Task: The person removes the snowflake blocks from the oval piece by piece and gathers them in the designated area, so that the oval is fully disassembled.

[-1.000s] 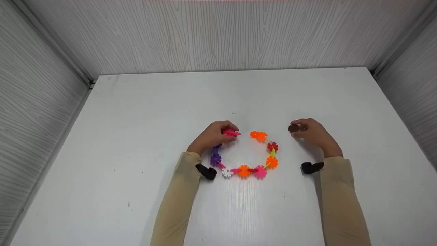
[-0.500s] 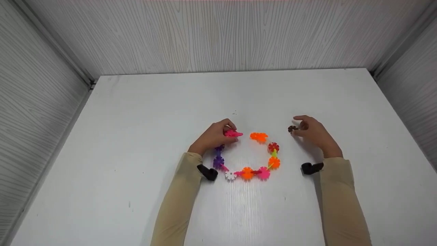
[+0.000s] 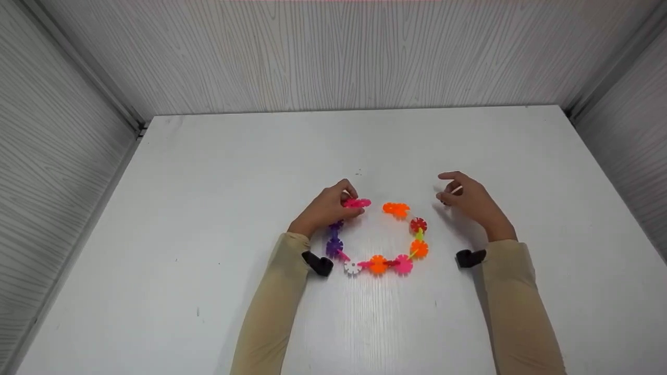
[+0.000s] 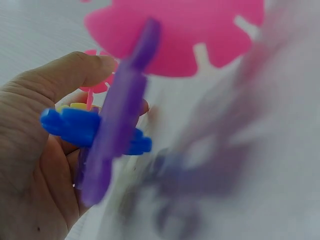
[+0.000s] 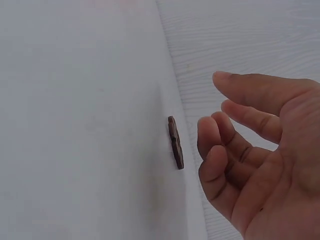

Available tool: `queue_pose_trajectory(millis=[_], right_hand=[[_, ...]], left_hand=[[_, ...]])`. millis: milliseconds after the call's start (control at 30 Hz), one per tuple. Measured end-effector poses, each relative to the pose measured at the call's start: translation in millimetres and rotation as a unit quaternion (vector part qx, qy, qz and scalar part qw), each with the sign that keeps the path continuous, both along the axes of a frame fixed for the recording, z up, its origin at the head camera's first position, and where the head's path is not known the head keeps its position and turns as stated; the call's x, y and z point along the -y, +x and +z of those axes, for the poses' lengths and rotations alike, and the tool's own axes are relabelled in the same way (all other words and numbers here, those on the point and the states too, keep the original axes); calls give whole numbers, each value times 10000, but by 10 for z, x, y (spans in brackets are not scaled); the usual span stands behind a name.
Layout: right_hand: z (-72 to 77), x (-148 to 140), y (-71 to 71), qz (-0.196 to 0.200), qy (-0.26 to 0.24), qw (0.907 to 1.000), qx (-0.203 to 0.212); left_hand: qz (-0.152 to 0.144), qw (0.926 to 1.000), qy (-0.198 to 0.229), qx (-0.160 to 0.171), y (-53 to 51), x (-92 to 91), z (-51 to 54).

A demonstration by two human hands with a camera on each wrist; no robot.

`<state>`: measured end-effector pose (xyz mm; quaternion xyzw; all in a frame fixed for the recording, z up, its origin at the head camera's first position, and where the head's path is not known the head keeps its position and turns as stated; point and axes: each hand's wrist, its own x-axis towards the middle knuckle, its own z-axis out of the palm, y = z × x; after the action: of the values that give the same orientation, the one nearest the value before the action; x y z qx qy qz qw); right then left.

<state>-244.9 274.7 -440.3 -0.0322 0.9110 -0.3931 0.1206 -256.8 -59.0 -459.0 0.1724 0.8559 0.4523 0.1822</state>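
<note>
In the head view my left hand (image 3: 328, 208) pinches a pink notched disc (image 3: 359, 203) at one end of a chain of interlocking snowflake discs. The chain curves as an unclosed ring, and an orange disc (image 3: 400, 209) lies near its other end, with a gap to the pink one. Close to the left wrist camera are a purple disc (image 4: 120, 110), a blue disc (image 4: 75, 125) and a large pink disc (image 4: 175, 35). My right hand (image 3: 469, 200) hovers with loosely bent fingers beside a brown disc (image 5: 175, 142), apart from it; the hand mostly hides that disc in the head view.
The white table (image 3: 234, 172) has grey wood-grain panels behind it (image 3: 333, 57) and along both sides. A white disc (image 3: 353, 267) and a red disc (image 3: 418, 225) belong to the chain between the hands.
My right hand has let go of the brown disc, its index finger lifting off, and has shifted slightly left. The chain slid a little to the right, while my left hand kept its pinch.
</note>
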Motion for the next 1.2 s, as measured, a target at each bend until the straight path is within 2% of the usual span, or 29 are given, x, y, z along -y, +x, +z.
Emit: queue_pose_trajectory(millis=[333,567,733,900,1033,1200], right_hand=[[81,234,27,248,-31,9997,65],[105,378,62,551,-165,9978,-322],[99,463,78,801,-175,9949,-592],[111,587,100,926,-105,9943,-520],[115,671,120,1022,-8,9939,-410],[117,741,149,1257,10,9906,-534]], left_hand=[[-68,9994,-113,-329,5,-7,-7],[25,9983,-373,-442,17,-13,9],[0,9977,-401,-550,18,-27,21],[-32,9980,-365,-519,24,-43,30],[-186,9986,-229,-446,18,-47,18],[-297,9990,-48,-321,14,-61,16]])
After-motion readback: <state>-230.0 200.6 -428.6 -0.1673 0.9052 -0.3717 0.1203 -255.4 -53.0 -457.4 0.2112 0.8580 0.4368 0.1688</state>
